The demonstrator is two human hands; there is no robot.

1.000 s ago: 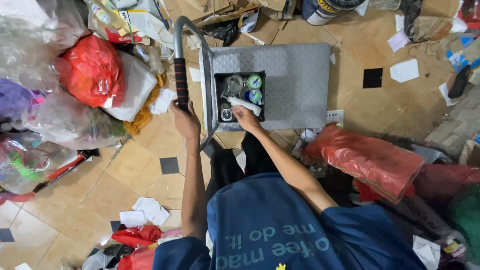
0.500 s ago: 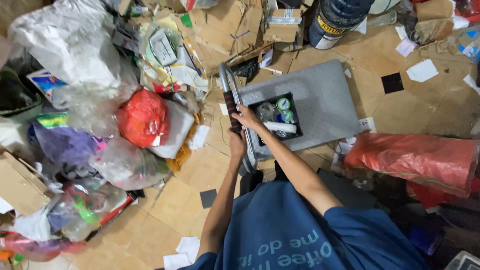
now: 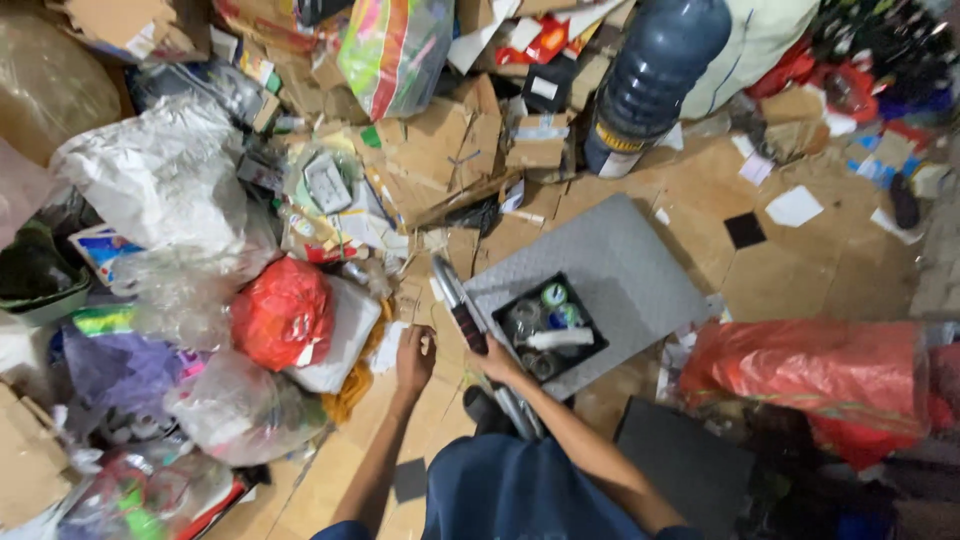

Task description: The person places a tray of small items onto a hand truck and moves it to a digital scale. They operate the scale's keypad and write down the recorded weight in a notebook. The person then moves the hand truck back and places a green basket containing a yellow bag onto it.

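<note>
A grey metal platform [image 3: 620,250] lies on the cardboard-strewn floor, with an upright handle bar [image 3: 455,300] at its near-left edge. On it sits a black tray [image 3: 510,303] that holds several small bottles [image 3: 555,295] and a white tube [image 3: 560,340]. My right hand [image 3: 497,362] is closed around the lower part of the handle bar, just beside the tray. My left hand [image 3: 415,355] hovers over the floor a little left of the bar, fingers loose, with nothing seen in it. It is close to a white bag [image 3: 340,335].
A red bag [image 3: 285,310] and several clear plastic bags [image 3: 160,180] are piled at the left. Torn cardboard [image 3: 440,150] and a large dark water jug [image 3: 655,75] lie behind the platform. A long red plastic sack [image 3: 820,370] and a dark board [image 3: 690,460] are at the right.
My right hand left the tray and took the handle bar. My left hand came off the bar and moved left over the floor. The view has swung left and back.
</note>
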